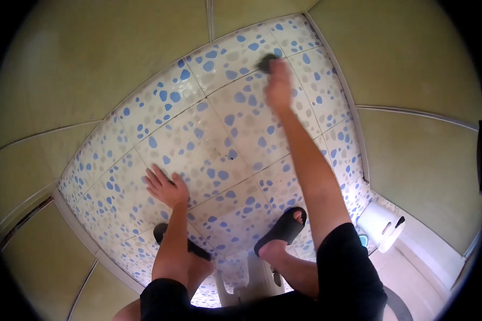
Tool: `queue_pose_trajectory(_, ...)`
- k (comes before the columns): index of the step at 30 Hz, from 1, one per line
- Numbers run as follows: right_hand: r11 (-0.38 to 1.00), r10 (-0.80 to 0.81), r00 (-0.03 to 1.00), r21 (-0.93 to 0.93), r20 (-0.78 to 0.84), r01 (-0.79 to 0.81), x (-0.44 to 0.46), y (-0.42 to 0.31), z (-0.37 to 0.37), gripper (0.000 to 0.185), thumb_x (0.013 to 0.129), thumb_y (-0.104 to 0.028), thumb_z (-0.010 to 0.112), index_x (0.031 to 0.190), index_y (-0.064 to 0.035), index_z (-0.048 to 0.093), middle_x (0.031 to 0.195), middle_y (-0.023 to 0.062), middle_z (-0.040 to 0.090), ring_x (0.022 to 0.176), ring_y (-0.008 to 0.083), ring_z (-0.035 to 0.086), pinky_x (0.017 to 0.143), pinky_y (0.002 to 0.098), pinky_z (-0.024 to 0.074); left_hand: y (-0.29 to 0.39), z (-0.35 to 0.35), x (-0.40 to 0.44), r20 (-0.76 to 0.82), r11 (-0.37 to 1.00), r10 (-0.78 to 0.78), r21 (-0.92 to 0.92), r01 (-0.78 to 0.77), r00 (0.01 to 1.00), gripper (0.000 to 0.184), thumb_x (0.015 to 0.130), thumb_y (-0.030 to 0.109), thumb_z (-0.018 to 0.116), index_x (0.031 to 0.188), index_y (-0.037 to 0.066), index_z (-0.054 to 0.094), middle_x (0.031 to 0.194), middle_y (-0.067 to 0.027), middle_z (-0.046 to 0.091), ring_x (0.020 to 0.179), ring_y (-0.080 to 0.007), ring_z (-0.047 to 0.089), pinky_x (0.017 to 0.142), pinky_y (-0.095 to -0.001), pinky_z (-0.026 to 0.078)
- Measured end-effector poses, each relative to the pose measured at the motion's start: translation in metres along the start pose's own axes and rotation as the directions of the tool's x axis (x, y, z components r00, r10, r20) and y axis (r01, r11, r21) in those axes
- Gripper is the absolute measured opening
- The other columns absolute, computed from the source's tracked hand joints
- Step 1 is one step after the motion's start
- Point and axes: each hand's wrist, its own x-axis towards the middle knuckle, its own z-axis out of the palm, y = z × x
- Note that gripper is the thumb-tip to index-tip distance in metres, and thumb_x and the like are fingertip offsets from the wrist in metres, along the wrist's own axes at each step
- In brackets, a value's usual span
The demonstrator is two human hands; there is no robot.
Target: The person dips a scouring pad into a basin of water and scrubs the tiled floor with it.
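My right hand (279, 88) is stretched far forward over the tiled floor (214, 155), smeared by motion. Its fingers are closed on a dark scrubber (268, 63), pressed against the tiles near the far corner; blur hides whether it is a pad or a brush. To the near left, my left hand (167, 186) has its fingers spread and holds nothing. It appears to rest on the floor, in front of my left foot. White tiles with blue and grey pebble shapes cover the floor, and wet glints show on them.
Olive-green panels (112, 59) border the floor. Black slippers (284, 232) are on my feet, with a pale plastic stool (251, 281) between my legs. At the right stands a white bin or bucket (376, 222). Small dark specks lie mid-floor.
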Motion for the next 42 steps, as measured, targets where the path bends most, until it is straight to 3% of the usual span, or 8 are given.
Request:
queue_pose_trajectory(6,0.879,-0.457,0.874,-0.067,0.167,0.472,-0.011,-0.105,0.004,0.040,0.103,-0.013,0.052,0.142,-0.0082,0.060,0.149,0.0136,0.056,0.140,0.0342,0.051,0.120,0.0441,0.0401,-0.003,0.002,0.000,-0.006,1.000,0.017,0.009,-0.017,1.000,0.074,0.100,0.043,0.050,0.168,0.019,0.031,0.173,-0.0164,0.026,0.160,-0.0429,0.018,0.127,-0.0618,0.009)
queue_pose_trajectory(8,0.974,-0.167,0.981,0.173,0.098,0.148,0.007,-0.060,-0.017,0.039,0.103,-0.011,0.052,0.141,-0.0098,0.061,0.137,0.0138,0.062,0.129,0.0350,0.057,0.111,0.0463,0.0457,-0.005,0.004,0.000,-0.006,1.000,0.016,0.009,-0.016,1.000,0.074,0.100,0.043,0.051,0.168,0.020,0.032,0.173,-0.0164,0.027,0.160,-0.0431,0.018,0.127,-0.0621,0.009)
queue_pose_trajectory(11,0.935,0.051,0.998,-0.349,-0.028,-0.057,0.023,0.044,-0.046,0.036,0.099,-0.012,0.054,0.134,-0.0096,0.062,0.122,0.0131,0.062,0.107,0.0352,0.060,0.095,0.0501,0.0507,-0.005,0.004,0.000,-0.025,0.998,0.050,0.040,-0.049,0.998,0.075,0.099,0.045,0.051,0.166,0.016,0.035,0.172,-0.0199,0.028,0.156,-0.0492,0.023,0.124,-0.0669,0.015)
queue_pose_trajectory(17,0.781,0.490,0.869,-0.407,-0.072,-0.474,0.033,0.142,-0.080,0.069,0.090,-0.026,0.064,0.154,-0.0078,0.048,0.152,0.0239,0.051,0.140,0.0429,0.048,0.115,0.0488,0.0428,-0.005,0.006,0.000,-0.031,0.998,0.044,0.037,-0.043,0.999,0.073,0.098,0.044,0.053,0.165,0.019,0.037,0.172,-0.0199,0.028,0.156,-0.0500,0.023,0.123,-0.0680,0.016)
queue_pose_trajectory(25,0.995,-0.084,0.995,-0.043,0.060,0.087,0.075,-0.009,0.043,0.059,0.094,-0.019,0.059,0.151,-0.0082,0.054,0.157,0.0230,0.048,0.143,0.0445,0.045,0.118,0.0598,0.0330,-0.003,0.000,0.000,0.007,0.999,0.020,0.038,-0.020,1.000,0.074,0.096,0.039,0.056,0.165,0.020,0.038,0.173,-0.0181,0.026,0.159,-0.0449,0.018,0.127,-0.0631,0.010)
queue_pose_trajectory(30,0.918,-0.394,0.806,0.144,0.441,0.370,0.031,-0.189,0.047,0.055,0.094,-0.016,0.061,0.149,-0.0099,0.056,0.160,0.0173,0.046,0.148,0.0424,0.040,0.122,0.0581,0.0306,0.000,-0.002,0.001,0.028,0.999,-0.003,0.032,0.002,1.000,0.077,0.094,0.037,0.058,0.166,0.022,0.037,0.173,-0.0182,0.025,0.160,-0.0438,0.017,0.128,-0.0614,0.009)
queue_pose_trajectory(33,0.780,-0.613,0.732,0.379,0.298,0.499,-0.026,-0.215,0.037,0.054,0.091,-0.010,0.062,0.145,-0.0095,0.059,0.156,0.0131,0.051,0.142,0.0378,0.048,0.118,0.0547,0.0369,0.001,-0.002,0.002,0.055,0.999,-0.029,0.038,0.027,0.998,0.079,0.093,0.041,0.058,0.166,0.022,0.035,0.173,-0.0181,0.025,0.160,-0.0437,0.016,0.128,-0.0607,0.008)
queue_pose_trajectory(42,0.975,-0.201,0.970,-0.065,0.137,0.212,0.028,-0.111,0.041,0.052,0.094,-0.014,0.059,0.146,-0.0053,0.059,0.154,0.0177,0.054,0.136,0.0445,0.051,0.114,0.0592,0.0370,0.000,-0.006,0.003,0.056,0.999,-0.027,-0.021,0.028,0.998,0.077,0.094,0.045,0.056,0.165,0.021,0.037,0.172,-0.0190,0.026,0.160,-0.0436,0.015,0.128,-0.0610,0.005)
